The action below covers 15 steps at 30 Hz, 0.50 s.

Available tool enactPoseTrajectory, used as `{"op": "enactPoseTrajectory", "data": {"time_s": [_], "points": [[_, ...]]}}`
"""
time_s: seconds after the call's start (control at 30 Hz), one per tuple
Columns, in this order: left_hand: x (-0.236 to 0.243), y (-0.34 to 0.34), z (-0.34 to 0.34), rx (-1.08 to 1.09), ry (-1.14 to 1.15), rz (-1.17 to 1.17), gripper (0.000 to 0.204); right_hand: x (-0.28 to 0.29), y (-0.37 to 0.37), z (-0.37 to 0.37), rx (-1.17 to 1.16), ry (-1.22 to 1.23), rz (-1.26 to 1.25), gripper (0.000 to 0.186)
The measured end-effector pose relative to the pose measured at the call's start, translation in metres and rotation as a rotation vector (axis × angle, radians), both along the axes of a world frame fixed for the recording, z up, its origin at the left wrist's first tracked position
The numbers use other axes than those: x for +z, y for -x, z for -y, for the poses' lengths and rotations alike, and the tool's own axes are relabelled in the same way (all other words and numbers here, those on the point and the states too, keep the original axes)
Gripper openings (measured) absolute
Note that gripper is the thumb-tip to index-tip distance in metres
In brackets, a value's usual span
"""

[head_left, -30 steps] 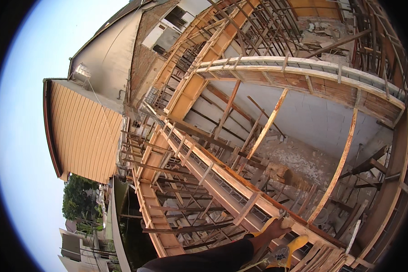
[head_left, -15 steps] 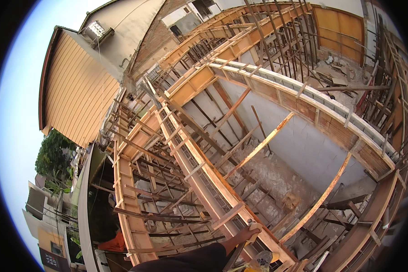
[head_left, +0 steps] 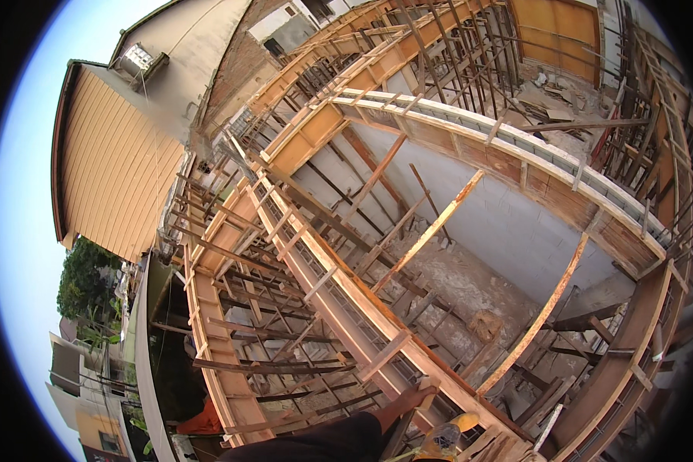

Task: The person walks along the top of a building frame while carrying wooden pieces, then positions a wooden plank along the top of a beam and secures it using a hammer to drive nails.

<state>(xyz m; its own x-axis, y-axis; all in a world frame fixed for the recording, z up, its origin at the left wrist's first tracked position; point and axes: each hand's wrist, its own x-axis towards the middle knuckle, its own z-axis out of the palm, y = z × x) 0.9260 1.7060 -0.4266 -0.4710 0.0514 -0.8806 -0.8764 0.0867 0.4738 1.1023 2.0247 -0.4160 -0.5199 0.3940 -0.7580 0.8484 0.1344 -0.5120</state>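
Note:
My left arm, in a dark sleeve, reaches in from the lower edge. My left hand point(head_left: 414, 396) is closed on a short pale wooden piece point(head_left: 426, 402) at the top of a long timber beam form point(head_left: 337, 289). Part of that piece is hidden under the fingers. Thin steel bars point(head_left: 316, 266) run inside the form's trough. Just right of the hand is a clear and yellow object point(head_left: 463, 423), cut off by the lower edge; its kind cannot be made out. My right hand is not in view.
A deep room with rubble on its floor point(head_left: 481, 285) lies right of the form. Struts point(head_left: 431, 227) span it towards a curved beam form point(head_left: 516, 138). Scaffold poles point(head_left: 281, 339) stand below on the left. Loose boards point(head_left: 500, 446) lie near the lower edge.
The view has shifted, so most of the building structure sits farther left. My left hand stays by the beam form, and more of the clear and yellow object shows.

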Motion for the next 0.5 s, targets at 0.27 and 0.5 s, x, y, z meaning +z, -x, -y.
{"op": "enactPoseTrajectory", "data": {"time_s": [0.27,0.5], "points": [[-0.017,-0.032,0.026,0.103,0.131,-0.011,0.030,0.046,-0.074,-0.035,0.016,-0.049,0.201,0.087],[-0.031,-0.020,-0.012,0.006,0.018,0.151,0.032,-0.035,-0.150,-0.026,-0.482,-0.038,0.058,0.095]]}}
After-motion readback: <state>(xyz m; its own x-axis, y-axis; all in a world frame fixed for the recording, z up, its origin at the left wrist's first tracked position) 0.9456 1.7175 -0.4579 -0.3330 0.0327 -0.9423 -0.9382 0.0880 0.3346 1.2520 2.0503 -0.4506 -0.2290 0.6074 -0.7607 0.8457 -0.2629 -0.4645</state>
